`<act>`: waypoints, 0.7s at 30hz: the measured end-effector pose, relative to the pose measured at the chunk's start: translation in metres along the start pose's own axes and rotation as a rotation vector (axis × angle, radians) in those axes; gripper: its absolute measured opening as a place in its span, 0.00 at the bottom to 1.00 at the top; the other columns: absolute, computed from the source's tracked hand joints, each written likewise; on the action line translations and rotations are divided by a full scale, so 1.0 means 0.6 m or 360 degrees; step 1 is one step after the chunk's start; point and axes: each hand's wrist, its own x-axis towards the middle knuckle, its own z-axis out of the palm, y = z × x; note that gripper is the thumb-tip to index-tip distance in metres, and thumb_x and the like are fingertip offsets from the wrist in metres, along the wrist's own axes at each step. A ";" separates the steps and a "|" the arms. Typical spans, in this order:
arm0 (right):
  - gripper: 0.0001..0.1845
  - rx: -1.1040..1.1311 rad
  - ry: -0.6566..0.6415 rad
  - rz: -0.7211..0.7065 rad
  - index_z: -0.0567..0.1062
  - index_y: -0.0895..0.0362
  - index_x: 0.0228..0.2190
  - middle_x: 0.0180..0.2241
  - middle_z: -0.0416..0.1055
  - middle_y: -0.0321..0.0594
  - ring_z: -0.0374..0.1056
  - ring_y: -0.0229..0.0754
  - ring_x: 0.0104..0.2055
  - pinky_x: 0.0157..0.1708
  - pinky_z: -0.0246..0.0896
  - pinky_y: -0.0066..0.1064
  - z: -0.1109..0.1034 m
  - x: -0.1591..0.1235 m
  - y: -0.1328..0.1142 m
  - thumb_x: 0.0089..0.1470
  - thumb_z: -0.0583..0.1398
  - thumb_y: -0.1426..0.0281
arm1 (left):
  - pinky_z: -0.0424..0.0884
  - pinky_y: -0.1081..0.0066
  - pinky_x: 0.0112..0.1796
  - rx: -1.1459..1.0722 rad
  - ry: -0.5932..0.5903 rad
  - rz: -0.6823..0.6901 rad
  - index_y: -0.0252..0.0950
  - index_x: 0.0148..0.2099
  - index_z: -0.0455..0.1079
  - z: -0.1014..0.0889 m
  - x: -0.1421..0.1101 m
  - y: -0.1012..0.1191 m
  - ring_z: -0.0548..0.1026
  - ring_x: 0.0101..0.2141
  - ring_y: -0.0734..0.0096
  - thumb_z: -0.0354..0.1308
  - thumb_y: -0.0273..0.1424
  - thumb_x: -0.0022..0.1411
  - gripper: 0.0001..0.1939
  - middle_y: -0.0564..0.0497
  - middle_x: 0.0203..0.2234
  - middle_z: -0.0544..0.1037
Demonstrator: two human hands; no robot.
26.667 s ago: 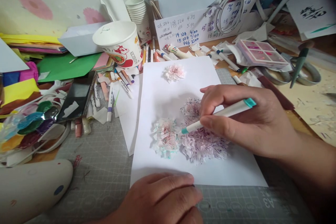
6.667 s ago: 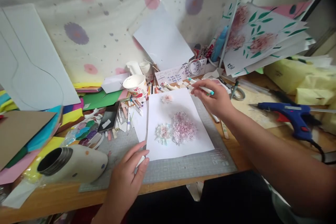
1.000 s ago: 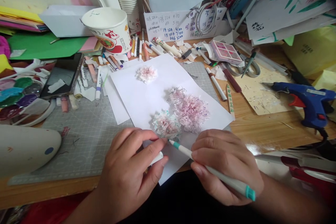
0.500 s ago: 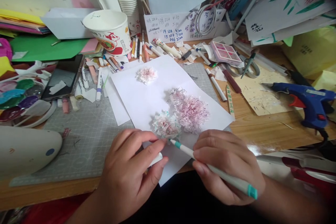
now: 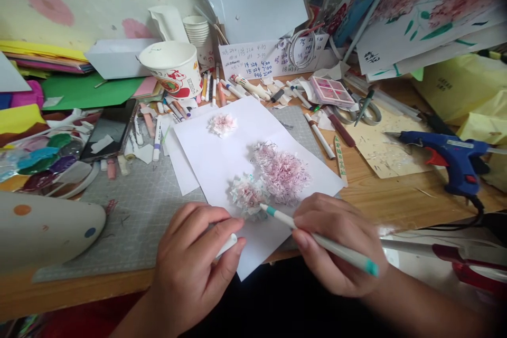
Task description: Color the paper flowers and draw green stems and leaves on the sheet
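Observation:
My right hand (image 5: pixel 336 245) is closed around a white marker with teal bands (image 5: pixel 328 245). Its tip meets the lower right part of a white and pink paper flower (image 5: pixel 246 194) with teal-tinted edges. In my left hand (image 5: pixel 198 259), between thumb and fingers, sits a white marker cap (image 5: pixel 228 244), partly hidden. The left fingertips are just below that flower. A larger pink-purple paper flower cluster (image 5: pixel 284 177) lies right beside it, and a small pale pink flower (image 5: pixel 222 124) rests farther up. All are on a white sheet of paper (image 5: pixel 206 163).
A blue glue gun (image 5: pixel 443 156) lies at the right on yellow card. Behind the sheet stand a paper bucket (image 5: pixel 172 71) and scattered markers and paper scraps. A paint palette (image 5: pixel 51 163) and a phone (image 5: pixel 111 129) are at the left, over a grey cutting mat (image 5: pixel 130 222).
The marker tip has shifted from the flower's bottom edge up onto its lower right petals. My left fingertips have drawn slightly away from the flower. The camera view has tilted a little.

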 end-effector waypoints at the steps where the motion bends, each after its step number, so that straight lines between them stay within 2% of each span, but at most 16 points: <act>1: 0.10 0.0004 0.0001 -0.0005 0.72 0.59 0.34 0.21 0.70 0.40 0.68 0.40 0.21 0.21 0.64 0.32 0.002 0.001 0.001 0.49 0.59 0.82 | 0.67 0.66 0.38 -0.0004 0.0005 -0.0006 0.33 0.44 0.72 0.001 0.000 0.000 0.69 0.37 0.67 0.58 0.21 0.63 0.08 0.48 0.35 0.73; 5: 0.09 0.0076 -0.0006 -0.0106 0.72 0.60 0.33 0.20 0.71 0.41 0.67 0.40 0.20 0.21 0.64 0.32 0.006 0.001 0.001 0.47 0.59 0.81 | 0.67 0.65 0.38 -0.0016 -0.0009 -0.0022 0.33 0.44 0.72 0.002 -0.003 0.000 0.69 0.37 0.66 0.58 0.21 0.63 0.08 0.47 0.36 0.73; 9: 0.08 -0.0015 0.0059 -0.0017 0.72 0.60 0.33 0.21 0.71 0.41 0.68 0.40 0.21 0.21 0.63 0.31 0.007 0.002 0.001 0.49 0.59 0.82 | 0.66 0.66 0.38 -0.0013 0.0020 -0.0015 0.33 0.44 0.72 0.000 -0.003 0.001 0.69 0.36 0.67 0.57 0.22 0.64 0.07 0.48 0.35 0.73; 13: 0.09 0.0078 0.0007 -0.0174 0.73 0.59 0.33 0.20 0.71 0.40 0.66 0.40 0.20 0.21 0.64 0.33 0.005 -0.002 0.002 0.48 0.59 0.80 | 0.67 0.68 0.36 -0.0010 0.0032 0.0005 0.33 0.43 0.72 -0.002 0.002 0.001 0.70 0.36 0.68 0.56 0.22 0.64 0.06 0.48 0.34 0.74; 15: 0.09 0.0203 0.0171 -0.0154 0.74 0.58 0.34 0.21 0.71 0.39 0.67 0.40 0.21 0.21 0.64 0.33 0.003 -0.009 0.003 0.49 0.59 0.80 | 0.68 0.68 0.37 -0.0009 0.0051 0.0012 0.34 0.44 0.72 -0.003 0.002 0.001 0.71 0.36 0.68 0.56 0.22 0.64 0.07 0.49 0.34 0.74; 16: 0.08 0.0293 0.0316 -0.0094 0.74 0.58 0.34 0.21 0.71 0.39 0.67 0.40 0.21 0.21 0.63 0.33 0.001 -0.014 0.004 0.51 0.58 0.80 | 0.69 0.67 0.37 -0.0008 0.0066 0.0018 0.34 0.45 0.72 -0.004 0.001 0.001 0.71 0.36 0.67 0.55 0.22 0.65 0.08 0.49 0.34 0.75; 19: 0.05 0.0533 0.0666 0.0219 0.75 0.57 0.34 0.22 0.71 0.38 0.68 0.40 0.23 0.25 0.64 0.34 -0.010 -0.025 0.006 0.57 0.59 0.77 | 0.69 0.68 0.36 0.0002 0.0103 0.0055 0.34 0.45 0.70 -0.007 -0.006 0.006 0.71 0.33 0.69 0.54 0.21 0.66 0.08 0.50 0.32 0.76; 21: 0.03 0.0597 0.0764 0.0422 0.75 0.56 0.34 0.23 0.72 0.37 0.69 0.40 0.25 0.27 0.65 0.33 -0.022 -0.030 0.005 0.57 0.61 0.75 | 0.68 0.69 0.34 0.0014 0.0096 0.0062 0.35 0.44 0.69 -0.010 -0.009 0.014 0.71 0.31 0.70 0.54 0.21 0.66 0.07 0.52 0.29 0.75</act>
